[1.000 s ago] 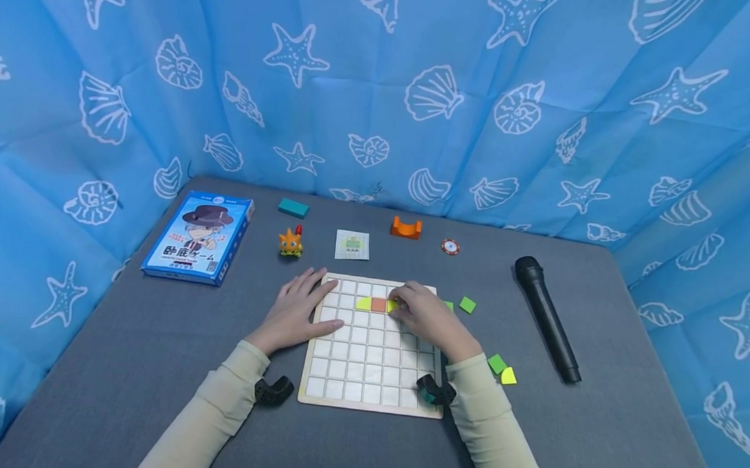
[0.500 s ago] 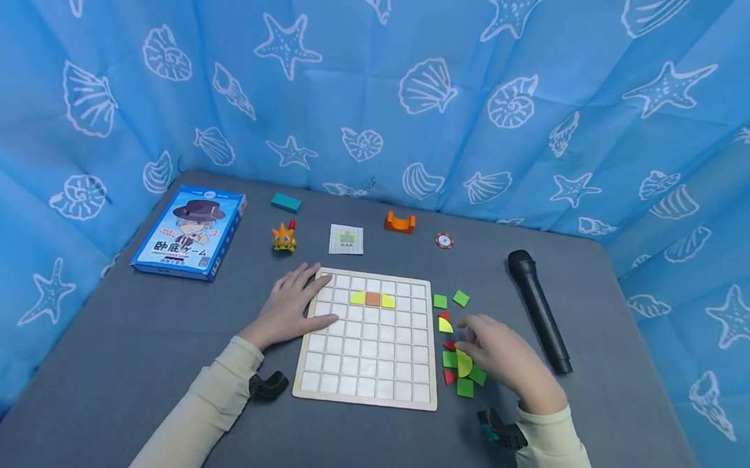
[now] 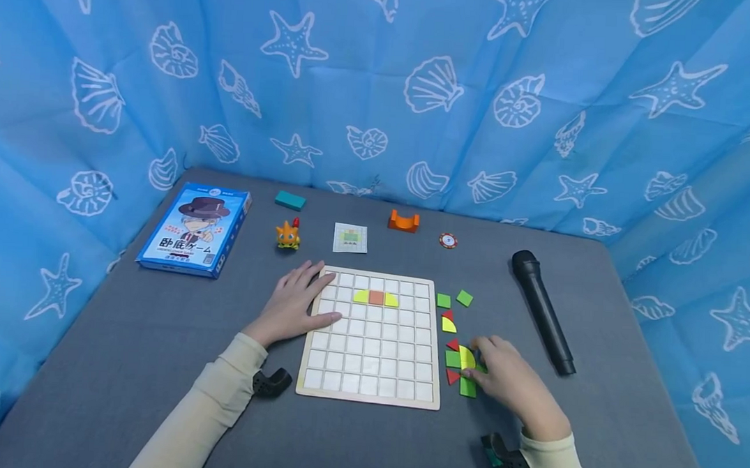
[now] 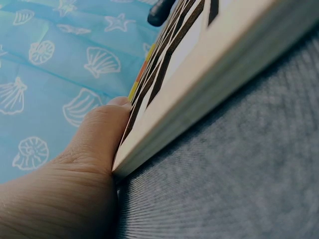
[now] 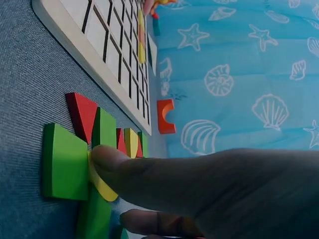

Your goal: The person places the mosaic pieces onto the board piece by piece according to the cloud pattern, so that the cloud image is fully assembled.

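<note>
A white gridded board [image 3: 363,345] with a pale wooden rim lies on the grey table. On it an orange square [image 3: 376,298] sits between two yellow quarter-round tiles, the left one [image 3: 361,296] and the right one [image 3: 391,300]. My left hand [image 3: 291,306] rests on the board's upper left edge, fingers spread; its thumb lies over the rim in the left wrist view. Right of the board, my right hand [image 3: 508,374] has thumb and index finger at a yellow quarter-round tile [image 3: 466,359], pinching it above the pile. The thumb [image 5: 110,158] covers part of that tile.
Green squares [image 3: 453,359], red pieces [image 3: 453,377] and another yellow tile [image 3: 448,324] lie beside the board. A black microphone [image 3: 544,312] is farther right. Behind stand a pattern card [image 3: 350,238], orange block [image 3: 403,221], poker chip [image 3: 448,241], toy figure [image 3: 287,235], teal block [image 3: 290,200] and blue game box [image 3: 194,229].
My right hand has left the second yellow tile on the board, moved right to the loose pile and lowered onto a yellow tile there. The left hand has stayed on the board's edge.
</note>
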### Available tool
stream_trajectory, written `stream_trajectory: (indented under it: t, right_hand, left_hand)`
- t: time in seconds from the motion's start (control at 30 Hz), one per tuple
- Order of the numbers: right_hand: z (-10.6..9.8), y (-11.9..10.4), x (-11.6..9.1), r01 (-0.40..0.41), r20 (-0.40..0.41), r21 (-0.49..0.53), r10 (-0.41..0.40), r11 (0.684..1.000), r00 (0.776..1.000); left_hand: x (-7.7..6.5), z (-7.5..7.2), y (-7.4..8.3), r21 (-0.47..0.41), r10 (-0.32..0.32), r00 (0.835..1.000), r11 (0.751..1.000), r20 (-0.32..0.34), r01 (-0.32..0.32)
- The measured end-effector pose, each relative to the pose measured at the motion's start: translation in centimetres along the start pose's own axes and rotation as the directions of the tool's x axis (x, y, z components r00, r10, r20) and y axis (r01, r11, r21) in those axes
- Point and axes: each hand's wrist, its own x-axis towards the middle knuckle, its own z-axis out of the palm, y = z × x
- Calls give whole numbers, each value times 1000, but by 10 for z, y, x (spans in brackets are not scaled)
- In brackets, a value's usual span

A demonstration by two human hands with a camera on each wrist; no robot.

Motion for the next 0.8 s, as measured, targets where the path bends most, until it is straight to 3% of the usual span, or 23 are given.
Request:
stream_trajectory:
  t: [0.27,0.43,0.8]
  right_hand:
    - [1,1,6,13,0,8,-13,1000,1000]
    - [0,1,11,24,16,66,-25,998,1000]
    - [-1,5,30,41,-38,121,-36,992,999]
  left_hand:
    - [0,-2,2,-5,3,1000,1000,-2,-3]
    - [-1,-2,3,-10,-1,1000,1000,-6,1]
    - [0,2,0,-6,-1,1000,1000,-5,1]
